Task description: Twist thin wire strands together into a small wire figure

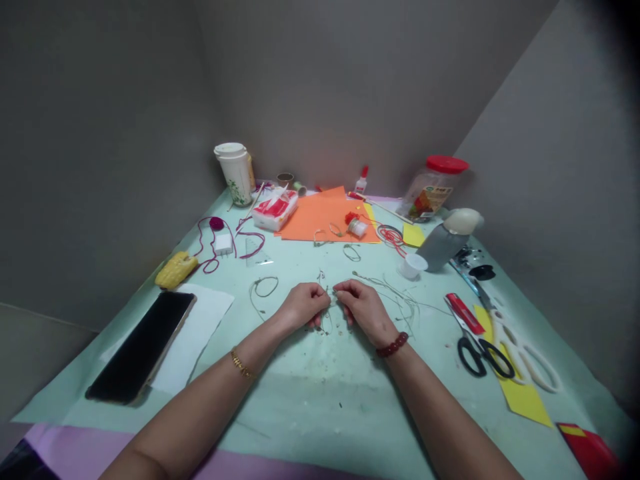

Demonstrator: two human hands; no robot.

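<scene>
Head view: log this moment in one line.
left hand: pinched at thin cord | right hand: pinched, hold unclear | loose strands: beside right hand | phone: left side

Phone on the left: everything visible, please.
The phone is long and flat, with a black screen showing no image and a brownish rim along its right side. It lies face up, slanted, far end angled rightward, partly over a white sheet on the pale green table cover. The left hand isn't touching it.

A dark phone (143,347) lies partly on white paper (205,327); just beyond sits a yellow object (176,269), perhaps corn.
</scene>
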